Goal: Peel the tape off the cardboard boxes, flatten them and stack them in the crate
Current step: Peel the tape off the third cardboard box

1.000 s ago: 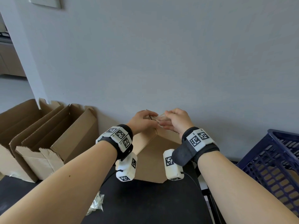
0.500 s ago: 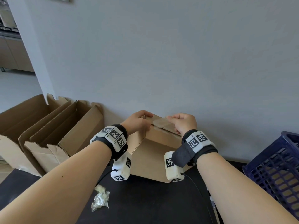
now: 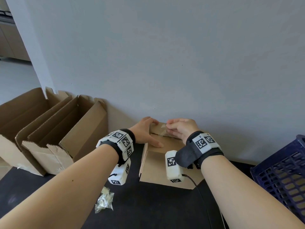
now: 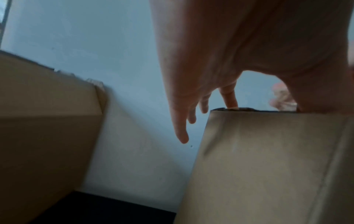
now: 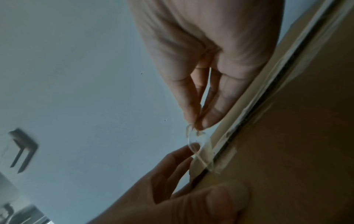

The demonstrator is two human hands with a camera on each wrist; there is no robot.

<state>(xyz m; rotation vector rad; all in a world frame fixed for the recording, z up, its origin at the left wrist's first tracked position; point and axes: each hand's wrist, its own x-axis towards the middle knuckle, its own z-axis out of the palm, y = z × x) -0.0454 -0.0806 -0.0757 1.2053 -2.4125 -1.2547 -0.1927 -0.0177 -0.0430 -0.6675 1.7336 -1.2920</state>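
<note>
Item: closed brown cardboard box (image 3: 166,166), on black tabletop (image 3: 148,209), btwn both hands, far edge near grey wall (image 3: 165,63).
L hand (image 3: 145,133): fingers straight, pressing box top at left corner, thumb lying flat on the lid.
R hand (image 3: 181,128): thumb + fingertips pinching end of clear tape strip (image 5: 197,141), lifted off the top seam.
Also: dark blue plastic crate (image 3: 280,176) at right; open cardboard boxes (image 3: 54,134) at left; crumpled clear tape wad (image 3: 104,200) near L forearm.

No readable text, only coded wrist markers (image 3: 123,140).
</note>
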